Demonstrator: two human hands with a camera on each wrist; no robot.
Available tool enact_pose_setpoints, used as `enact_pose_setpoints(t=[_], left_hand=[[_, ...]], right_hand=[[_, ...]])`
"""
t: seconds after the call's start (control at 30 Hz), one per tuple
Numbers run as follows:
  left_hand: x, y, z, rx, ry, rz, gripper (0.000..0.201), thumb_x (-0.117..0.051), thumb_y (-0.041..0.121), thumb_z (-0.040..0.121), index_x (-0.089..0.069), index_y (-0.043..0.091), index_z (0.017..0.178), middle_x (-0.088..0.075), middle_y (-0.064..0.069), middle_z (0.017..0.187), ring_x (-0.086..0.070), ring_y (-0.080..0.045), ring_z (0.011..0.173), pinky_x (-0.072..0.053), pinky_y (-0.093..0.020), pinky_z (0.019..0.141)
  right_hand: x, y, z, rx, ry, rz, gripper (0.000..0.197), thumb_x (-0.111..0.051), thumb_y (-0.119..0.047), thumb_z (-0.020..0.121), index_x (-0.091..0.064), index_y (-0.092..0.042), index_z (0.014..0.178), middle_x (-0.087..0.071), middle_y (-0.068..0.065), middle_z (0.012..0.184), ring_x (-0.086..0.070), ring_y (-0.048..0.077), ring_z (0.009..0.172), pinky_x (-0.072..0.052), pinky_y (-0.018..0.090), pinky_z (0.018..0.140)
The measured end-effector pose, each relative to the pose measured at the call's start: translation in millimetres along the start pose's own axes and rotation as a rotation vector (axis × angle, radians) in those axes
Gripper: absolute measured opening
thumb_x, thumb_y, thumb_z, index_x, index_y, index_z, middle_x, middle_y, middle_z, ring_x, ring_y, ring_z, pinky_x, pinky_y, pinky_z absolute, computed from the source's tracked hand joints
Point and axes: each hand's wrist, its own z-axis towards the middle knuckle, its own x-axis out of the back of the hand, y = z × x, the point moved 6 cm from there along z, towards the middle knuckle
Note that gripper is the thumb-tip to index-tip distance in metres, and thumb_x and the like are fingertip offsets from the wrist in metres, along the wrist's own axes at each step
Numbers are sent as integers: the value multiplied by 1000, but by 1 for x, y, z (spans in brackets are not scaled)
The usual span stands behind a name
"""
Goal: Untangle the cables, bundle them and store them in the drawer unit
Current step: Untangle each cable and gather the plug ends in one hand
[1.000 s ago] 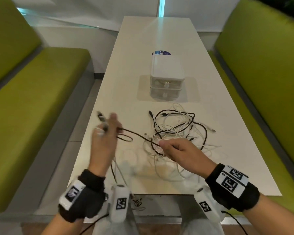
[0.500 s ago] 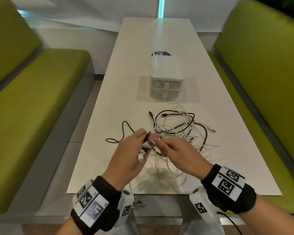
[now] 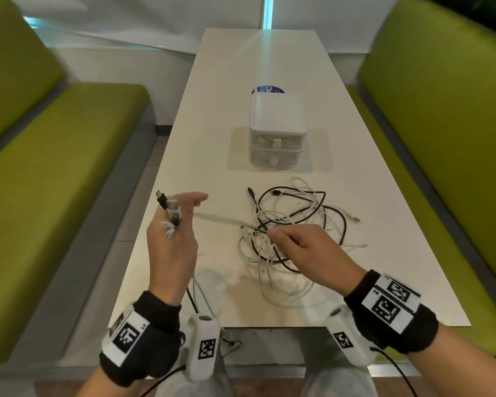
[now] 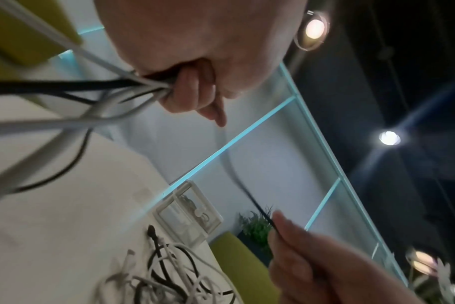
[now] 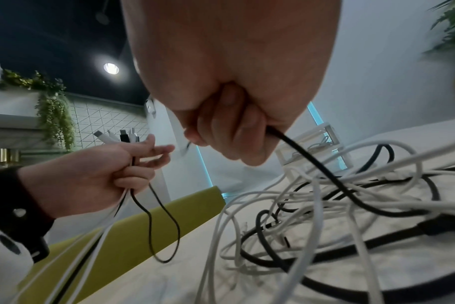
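Note:
A tangle of black and white cables [image 3: 294, 222] lies on the white table [image 3: 255, 61], just in front of a small white two-drawer unit [image 3: 277, 133] whose drawers are closed. My left hand [image 3: 173, 227] is raised over the table's left edge and grips several cable ends, with the plugs [image 3: 166, 204] sticking up above the fingers and the cords hanging below the palm. My right hand [image 3: 281, 239] sits at the near side of the tangle and pinches a black cable [image 5: 312, 164]. A blurred cable stretches between the two hands. In the right wrist view my left hand [image 5: 104, 170] holds black and white plugs [image 5: 120, 136].
Green padded benches stand on the left [image 3: 55, 173] and on the right [image 3: 447, 133] of the narrow table. A blue round label [image 3: 268, 89] lies behind the drawer unit. The held cords hang off the near table edge toward my lap.
Half a second ago both hands met at the tangle. My left hand has since swung left and up with the cable ends, pulling a cable taut. The right hand stayed at the tangle.

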Motion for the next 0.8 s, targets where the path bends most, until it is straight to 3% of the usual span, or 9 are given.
enact_pose_setpoints(t=[0.13, 0.23, 0.37, 0.5, 0.57, 0.6, 0.67, 0.7, 0.8], left_hand=[[-25, 15, -15, -254, -194, 94, 23, -48, 22, 101, -63, 15, 116, -65, 13, 117, -62, -3, 107, -50, -21, 89], [-51, 3, -31, -379, -457, 411, 24, -55, 11, 91, -65, 25, 107, -69, 11, 100, -66, -4, 89, -55, -29, 77], [-55, 4, -34, -404, -572, 423, 34, -55, 14, 91, -48, 47, 86, -56, 28, 72, -54, 8, 67, -35, -4, 65], [-39, 8, -22, -80, -366, 144, 17, -45, 45, 95, -58, 41, 85, -67, 16, 80, -63, -2, 74, -47, -14, 71], [-27, 6, -13, 146, -216, -67, 28, -44, 38, 100, -61, 25, 82, -67, -8, 97, -64, -22, 82, -51, -40, 84], [-22, 9, -8, 195, -167, -131, 30, -43, 34, 101, -58, 19, 80, -66, -12, 92, -65, -21, 77, -51, -39, 87], [-12, 14, 0, 209, -106, -215, 31, -43, 39, 97, -53, 19, 75, -58, 7, 66, -54, -4, 53, -55, -16, 62], [-8, 15, 4, 206, -85, -246, 33, -45, 46, 93, -52, 21, 72, -51, 13, 60, -44, 0, 47, -43, -10, 48], [4, 11, 10, 234, 17, -380, 36, -46, 55, 85, -50, 28, 63, -42, 13, 55, -28, -1, 45, -20, -15, 40]], right_hand=[[-4, -8, 2, 47, 2, -51, 49, -43, -36, 101, -35, -16, 57, -37, -3, 51, -35, 11, 48, -33, 32, 54], [-5, -14, 1, 122, 39, -71, 45, -43, -37, 102, -42, -24, 59, -42, -8, 50, -43, 12, 49, -38, 34, 54], [-8, -15, -6, 163, 39, -67, 44, -33, -50, 100, -51, -29, 67, -51, -2, 55, -51, 15, 54, -39, 28, 54], [-8, -4, -5, 194, 55, -136, 41, -26, -52, 99, -37, -28, 67, -42, -9, 53, -46, 13, 52, -36, 26, 53], [-7, 5, -2, 178, 53, -149, 39, -23, -53, 98, -36, -31, 69, -43, -9, 55, -45, 12, 51, -37, 25, 53], [-7, 9, -1, 159, 47, -149, 42, -21, -56, 96, -38, -28, 70, -46, -7, 56, -46, 11, 52, -39, 28, 55], [-7, 16, 2, 127, 30, -149, 52, -16, -62, 94, -42, -22, 74, -52, -2, 61, -50, 14, 56, -44, 34, 58], [-6, 18, 3, 117, 22, -147, 54, -15, -65, 93, -44, -24, 74, -53, -1, 62, -51, 14, 57, -45, 35, 59], [-3, 18, 6, 105, 0, -149, 40, -19, -63, 95, -45, -43, 71, -54, -1, 61, -50, 10, 56, -41, 26, 58]])
